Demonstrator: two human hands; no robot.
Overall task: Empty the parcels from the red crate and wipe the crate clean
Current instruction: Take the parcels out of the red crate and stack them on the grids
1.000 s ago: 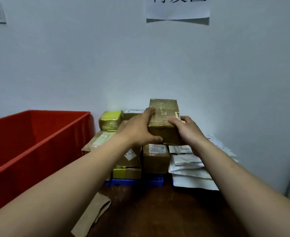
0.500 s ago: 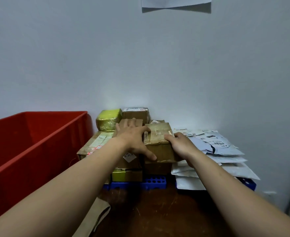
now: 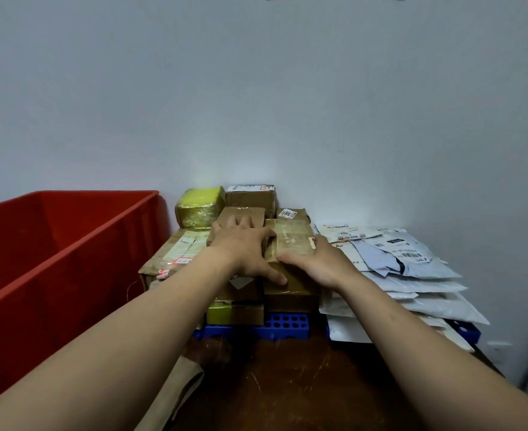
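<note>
Grey wall (image 3: 256, 104); left hand (image 3: 244, 250), fingers flat, on taped parcel (image 3: 290, 241); right hand (image 3: 318, 262) beside it, grip unclear; red crate (image 3: 70, 250) cropped.
</note>
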